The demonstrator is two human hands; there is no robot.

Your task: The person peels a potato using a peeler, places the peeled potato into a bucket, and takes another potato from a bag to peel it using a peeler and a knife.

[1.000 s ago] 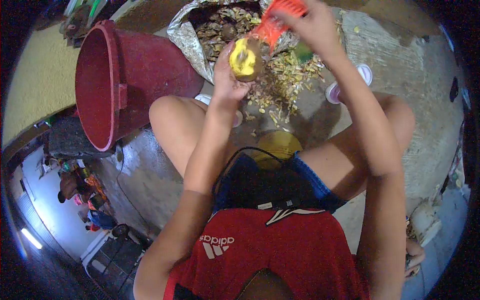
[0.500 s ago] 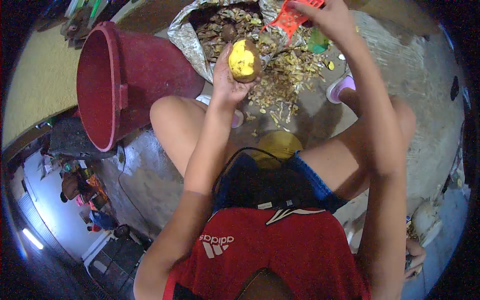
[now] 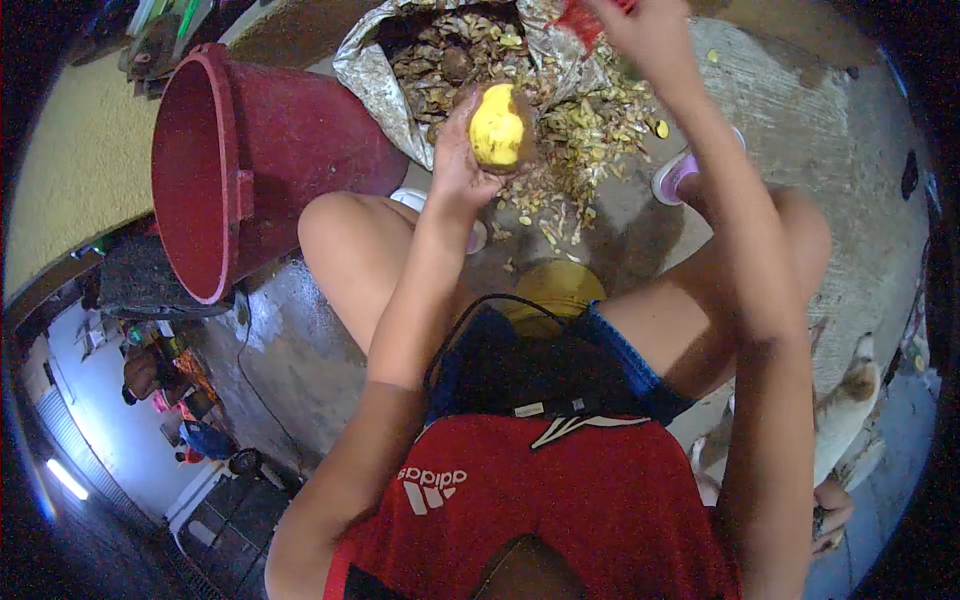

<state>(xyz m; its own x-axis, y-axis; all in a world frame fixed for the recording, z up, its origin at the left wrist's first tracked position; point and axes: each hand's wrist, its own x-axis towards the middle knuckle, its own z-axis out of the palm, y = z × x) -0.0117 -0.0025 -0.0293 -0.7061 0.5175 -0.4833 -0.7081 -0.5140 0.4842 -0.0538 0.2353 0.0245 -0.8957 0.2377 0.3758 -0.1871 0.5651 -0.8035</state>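
Observation:
My left hand is closed around a partly peeled potato, its bare yellow flesh facing up and brown skin along the edges. Up and to the right, apart from the potato, my right hand grips a red plastic peeler. The peeler is smeared by motion and partly cut off by the top edge of the view. Beneath both hands, a heap of peelings spreads over the floor and into the mouth of a dirty whitish sack.
A large red bin lies on its side at left. A yellow round object sits between my legs. On the right are a white and brown animal and another person's hand. People show far off at left.
My right hand has moved up and left with the peeler. The potato has shifted slightly right, turning more yellow flesh upward. On the right, the animal has come further into view.

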